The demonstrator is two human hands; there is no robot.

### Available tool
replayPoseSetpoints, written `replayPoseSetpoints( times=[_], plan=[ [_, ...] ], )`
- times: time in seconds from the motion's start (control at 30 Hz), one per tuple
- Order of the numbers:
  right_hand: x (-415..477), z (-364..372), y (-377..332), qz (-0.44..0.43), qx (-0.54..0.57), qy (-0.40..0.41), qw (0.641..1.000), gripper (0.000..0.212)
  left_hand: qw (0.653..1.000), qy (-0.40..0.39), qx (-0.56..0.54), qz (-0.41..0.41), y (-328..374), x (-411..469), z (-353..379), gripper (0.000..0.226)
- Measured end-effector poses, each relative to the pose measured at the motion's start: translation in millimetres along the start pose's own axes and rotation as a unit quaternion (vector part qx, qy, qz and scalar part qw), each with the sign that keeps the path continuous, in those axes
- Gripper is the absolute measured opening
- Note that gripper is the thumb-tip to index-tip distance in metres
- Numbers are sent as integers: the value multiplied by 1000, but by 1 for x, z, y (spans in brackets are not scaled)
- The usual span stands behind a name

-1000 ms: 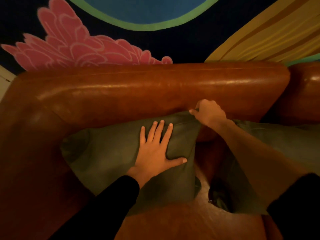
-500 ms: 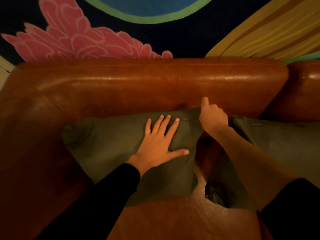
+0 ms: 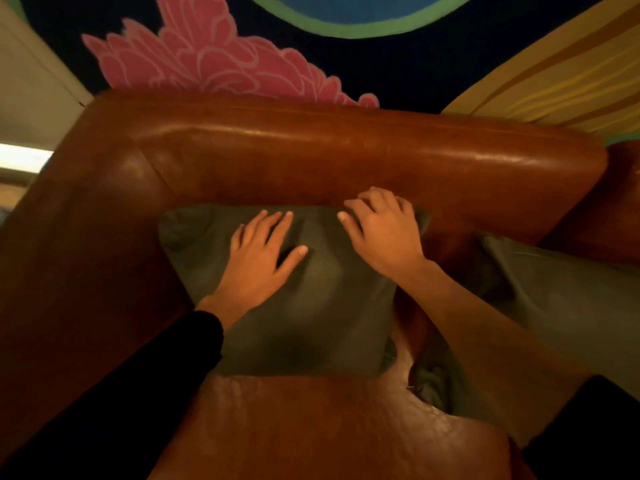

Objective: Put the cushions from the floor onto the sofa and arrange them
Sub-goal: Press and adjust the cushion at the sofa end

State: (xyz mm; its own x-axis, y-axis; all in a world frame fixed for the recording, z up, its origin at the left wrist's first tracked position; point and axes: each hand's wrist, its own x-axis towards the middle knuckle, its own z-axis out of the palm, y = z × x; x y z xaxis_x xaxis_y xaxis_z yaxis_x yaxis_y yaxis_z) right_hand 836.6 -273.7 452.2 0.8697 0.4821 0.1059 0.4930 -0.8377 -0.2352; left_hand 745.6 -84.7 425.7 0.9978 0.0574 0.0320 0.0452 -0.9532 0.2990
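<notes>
Head view, only view: sofa (image 3: 346,150) in brown leather, seen from above, backrest across the top, armrest at left. Green cushion (image 3: 311,323) is on the seat, in the left corner, leaning back with its top edge touching the backrest and its left side near the armrest. Left hand (image 3: 258,258) lies flat on the upper middle of the cushion, fingers straight and spread, thumb out, pressing into the cloth; dark sleeve (image 3: 138,393) on that arm. Right hand (image 3: 384,237) sits on the top right corner of the cushion, fingers bent over the edge by the backrest, thumb out on the face; cannot tell if it clutches cloth or only pushes. Second cushion (image 3: 561,289), same green, is on the seat to the right, partly under the right forearm, slumped, its lower corner near the first cushion's. Pink flower (image 3: 207,64) on a dark ground behind the sofa. Judgement: both cushions are off the floor, so the step is arranging, patting the first one into place. The cushion looks soft and light, dents under the palm, cloth not slippery, nothing fragile. Best hold is a pinch at a top corner or both side edges, since the middle just sinks, and leather under it may let it slide forward
</notes>
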Motion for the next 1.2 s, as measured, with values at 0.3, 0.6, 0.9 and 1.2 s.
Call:
replayPoseSetpoints(
  times=[0.3,0.6,0.9,1.2],
  plan=[
    [10,51,-118,-100,57,-54,992,59,955,75,-63,-279,-132,-16,-55,50],
    [19,96,-172,-76,-7,-55,996,77,848,90,-348,-389,-168,23,-43,29],
    [29,104,-160,-43,-59,31,997,65,889,46,-302,-341,-174,35,-43,40],
    [21,100,-161,-65,-49,98,992,51,850,90,-392,-341,-175,32,-35,18]
  ],
)
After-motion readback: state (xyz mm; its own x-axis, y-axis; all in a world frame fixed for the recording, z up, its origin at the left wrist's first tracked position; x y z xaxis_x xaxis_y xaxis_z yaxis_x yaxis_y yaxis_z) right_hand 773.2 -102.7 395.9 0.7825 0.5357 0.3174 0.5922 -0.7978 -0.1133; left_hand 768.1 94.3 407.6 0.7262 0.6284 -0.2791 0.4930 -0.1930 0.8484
